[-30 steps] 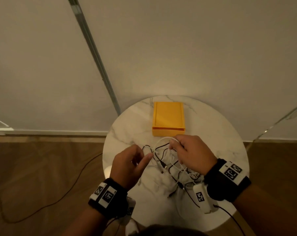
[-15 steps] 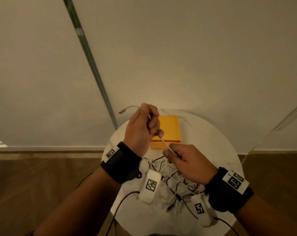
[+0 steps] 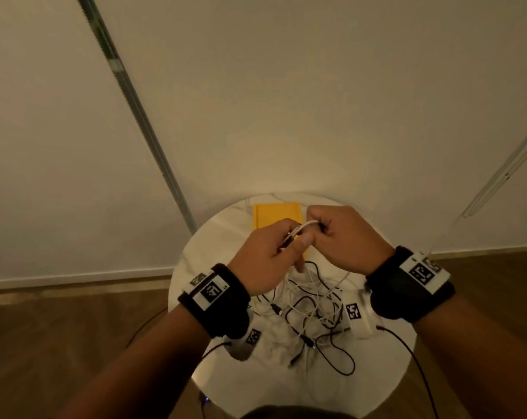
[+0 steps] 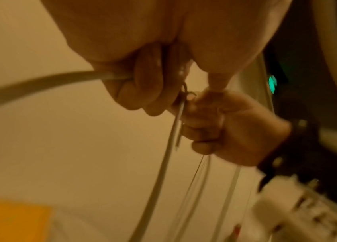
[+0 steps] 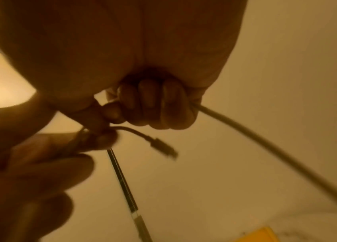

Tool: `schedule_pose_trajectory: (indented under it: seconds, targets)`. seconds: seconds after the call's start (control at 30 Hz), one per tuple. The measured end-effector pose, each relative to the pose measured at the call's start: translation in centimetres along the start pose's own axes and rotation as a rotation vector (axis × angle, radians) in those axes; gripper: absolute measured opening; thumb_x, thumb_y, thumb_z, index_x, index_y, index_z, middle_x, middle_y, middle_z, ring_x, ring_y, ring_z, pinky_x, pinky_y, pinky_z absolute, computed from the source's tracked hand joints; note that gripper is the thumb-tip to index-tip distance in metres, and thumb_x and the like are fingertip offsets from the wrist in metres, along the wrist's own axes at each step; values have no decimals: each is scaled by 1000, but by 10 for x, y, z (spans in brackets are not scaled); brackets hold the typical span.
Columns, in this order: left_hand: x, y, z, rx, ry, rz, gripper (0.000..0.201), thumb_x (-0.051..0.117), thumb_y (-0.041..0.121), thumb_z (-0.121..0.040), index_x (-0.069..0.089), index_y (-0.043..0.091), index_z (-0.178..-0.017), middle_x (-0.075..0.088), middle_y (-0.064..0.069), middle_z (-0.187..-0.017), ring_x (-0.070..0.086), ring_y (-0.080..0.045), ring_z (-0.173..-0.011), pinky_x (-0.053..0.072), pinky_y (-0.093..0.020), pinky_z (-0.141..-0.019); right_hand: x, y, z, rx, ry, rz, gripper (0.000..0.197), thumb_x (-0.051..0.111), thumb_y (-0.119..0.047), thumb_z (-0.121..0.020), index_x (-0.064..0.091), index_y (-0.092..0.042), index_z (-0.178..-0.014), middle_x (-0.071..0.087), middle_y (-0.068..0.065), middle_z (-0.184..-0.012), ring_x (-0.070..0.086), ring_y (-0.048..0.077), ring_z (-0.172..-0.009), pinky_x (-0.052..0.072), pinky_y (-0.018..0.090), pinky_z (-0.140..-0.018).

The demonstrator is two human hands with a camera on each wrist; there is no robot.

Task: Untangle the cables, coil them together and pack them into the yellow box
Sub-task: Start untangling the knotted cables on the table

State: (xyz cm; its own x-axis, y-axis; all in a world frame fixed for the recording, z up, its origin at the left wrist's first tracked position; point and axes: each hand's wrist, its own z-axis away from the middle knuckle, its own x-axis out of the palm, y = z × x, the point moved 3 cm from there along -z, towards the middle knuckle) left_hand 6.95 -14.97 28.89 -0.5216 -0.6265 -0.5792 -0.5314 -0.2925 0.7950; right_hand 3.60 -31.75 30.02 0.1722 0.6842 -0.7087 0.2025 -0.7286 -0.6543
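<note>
A tangle of white and black cables (image 3: 309, 309) lies on the round marble table (image 3: 374, 367). Both hands are raised together above the near end of the yellow box (image 3: 274, 214). My left hand (image 3: 271, 252) pinches a white cable (image 3: 306, 226) near its end. My right hand (image 3: 341, 234) grips the same white cable (image 5: 246, 131) in a curled fist just to the right. In the right wrist view a plug end (image 5: 161, 147) sticks out beside the left thumb. White strands (image 4: 163, 172) hang from the hands down to the pile.
The yellow box stands open at the table's far side, partly hidden by my hands. Wrist camera units (image 3: 357, 317) and their dark leads (image 3: 407, 358) hang over the table. A metal pole (image 3: 135, 116) leans against the wall behind. Wooden floor surrounds the table.
My left hand came down from its raised pull and met the right hand over the box. The right hand rose and moved forward. The white cable between them is now short.
</note>
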Motion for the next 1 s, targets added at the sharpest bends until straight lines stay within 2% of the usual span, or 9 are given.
schedule_pose_trajectory:
  seconds: [0.13,0.23,0.3,0.4,0.67,0.73,0.8,0.9,1.0]
  targets:
    - [-24,2,-1,29,270,309,30,43,26,-108,58,21,-82,46,15,-63,39,-3,-55,35,-17,-53,-5,26,8,38,-27,-97,39,63,-12,-92,36,-18,-63,34,-8,-57,32,6,-54,28,24,-54]
    - [-83,6,-4,-9,597,772,27,46,27,-102,59,24,-78,44,7,-64,32,-9,-53,18,-21,-45,7,75,31,155,-43,-73,50,63,-23,-98,31,-20,-60,29,-6,-56,30,7,-51,28,31,-56]
    - [-117,7,-2,36,705,850,31,43,27,-107,56,23,-79,39,4,-62,26,-10,-50,12,-25,-46,14,110,47,238,4,-82,53,61,-28,-100,27,-19,-61,24,-4,-57,27,8,-50,26,32,-56]
    - [-131,12,2,130,709,831,35,38,25,-111,54,21,-80,34,5,-59,19,-9,-47,12,-28,-44,24,145,63,330,60,-75,54,62,-30,-99,25,-19,-62,22,-2,-59,24,8,-51,25,34,-57]
    - [-117,-9,11,45,805,653,36,41,25,-111,63,22,-82,36,-1,-60,20,-14,-49,14,-29,-44,30,186,81,481,8,48,51,57,-32,-101,27,-17,-63,26,3,-60,28,17,-55,22,35,-57]
    - [-114,-21,18,16,836,478,34,41,25,-111,70,18,-95,54,-1,-63,29,-9,-47,22,-26,-46,33,198,86,550,-43,102,50,60,-32,-99,30,-16,-63,30,3,-60,32,19,-56,22,35,-57]
    - [-113,-35,25,-18,852,260,33,40,27,-111,72,19,-111,74,-4,-88,42,0,-52,30,-27,-54,36,215,93,675,-111,136,44,64,-32,-96,37,-16,-65,41,2,-63,44,22,-63,28,34,-57]
    - [-103,-48,31,-44,810,160,31,41,29,-109,70,18,-113,75,-3,-101,50,-1,-57,40,-32,-59,41,224,100,811,-283,205,26,74,-40,-83,55,-24,-91,61,4,-98,62,28,-96,50,36,-78]
    - [-78,-46,32,-28,673,257,28,43,27,-107,68,15,-103,68,-3,-90,57,-19,-63,49,-37,-59,47,187,81,674,-350,139,47,74,-44,-86,54,-29,-125,53,1,-127,55,19,-122,45,34,-101]
